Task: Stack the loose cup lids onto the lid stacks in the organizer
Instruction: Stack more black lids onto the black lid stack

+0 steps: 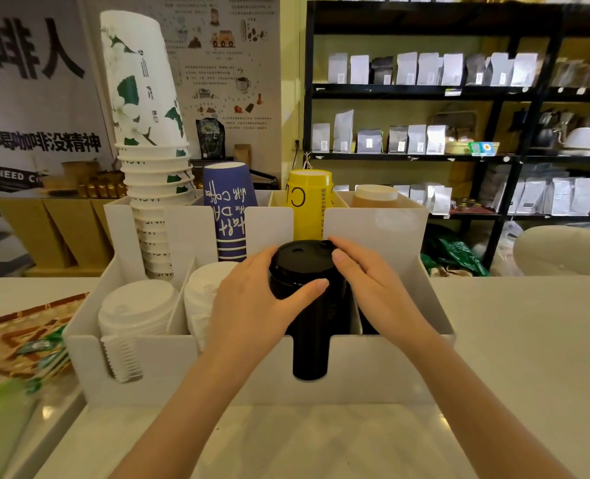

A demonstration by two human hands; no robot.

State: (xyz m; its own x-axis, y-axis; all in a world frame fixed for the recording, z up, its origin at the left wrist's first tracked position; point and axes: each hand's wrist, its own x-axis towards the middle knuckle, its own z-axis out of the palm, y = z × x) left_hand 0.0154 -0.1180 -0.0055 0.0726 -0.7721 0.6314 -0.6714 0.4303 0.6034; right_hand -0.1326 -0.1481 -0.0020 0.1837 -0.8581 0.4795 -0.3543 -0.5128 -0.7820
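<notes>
Together, both bare hands close around the top of a tall stack of glossy black plastic cup lids (307, 299). The left hand (252, 305) wraps the stack's left side with its thumb pressed across the front, and the right hand (373, 288) cups the right side with its fingertips (338, 255) resting on the uppermost lid's rim (neither hand holds a separate loose lid that I can make out). That black stack stands upright in the third front compartment of a white plastic organizer (196, 371), its lower part showing through the rounded slot cut in the front wall. To its left sit two stacks of white plastic lids: one in the far-left compartment (138, 309) and one in the next compartment (203, 292), partly hidden by the left wrist. Behind them, in the rear row, stand inverted paper cups: a tall leaning stack of white cups with green leaf print (148, 133), a blue stack with white lettering (229, 209), and a yellow stack (309, 202). The organizer rests on a pale countertop (514, 340), with a woven patterned tray (20, 337) just beside it on the left.
</notes>
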